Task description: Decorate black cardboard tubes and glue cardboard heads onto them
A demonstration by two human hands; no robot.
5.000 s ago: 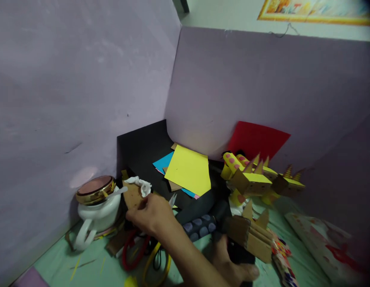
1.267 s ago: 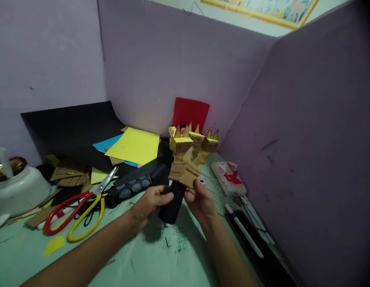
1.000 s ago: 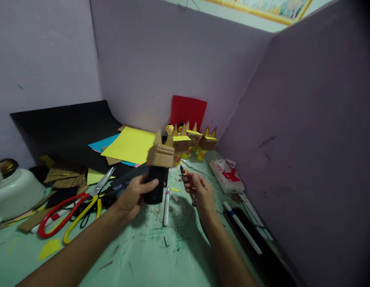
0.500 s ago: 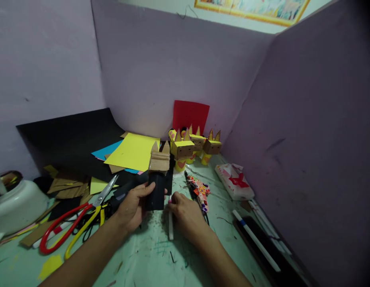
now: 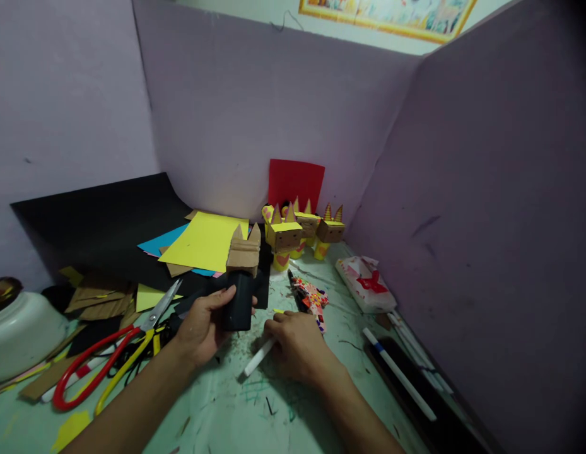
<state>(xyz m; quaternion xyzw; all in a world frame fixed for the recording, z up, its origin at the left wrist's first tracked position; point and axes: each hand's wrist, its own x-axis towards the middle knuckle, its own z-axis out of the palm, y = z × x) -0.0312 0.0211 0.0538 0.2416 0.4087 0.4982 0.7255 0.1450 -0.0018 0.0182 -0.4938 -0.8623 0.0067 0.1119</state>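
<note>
My left hand (image 5: 205,325) is wrapped round the black paper tube body of a small cardboard figure (image 5: 238,302). The figure stands upright in the grip, its plain brown box head topped by two pointed ears. Close by on the right, my right hand (image 5: 295,343) is low over the table, fingers curled down onto a white marker (image 5: 258,358). The marker slants out to the left from under the fingers; its other end is hidden. A small yellow piece (image 5: 278,311) shows just beyond the knuckles, too little of it visible to name.
Red-and-yellow scissors (image 5: 127,347) lie left, near cardboard scraps (image 5: 103,296) and a white pot (image 5: 21,334). Behind are yellow paper (image 5: 205,243), a black sheet (image 5: 94,221) and several finished eared figures (image 5: 286,236). Right are a tissue pack (image 5: 368,284) and another marker (image 5: 401,378) on a black tray.
The white marker has swung from pointing straight toward me to slanting left. My right hand has lowered and flattened over it. My left hand keeps hold of the figure, which has turned slightly.
</note>
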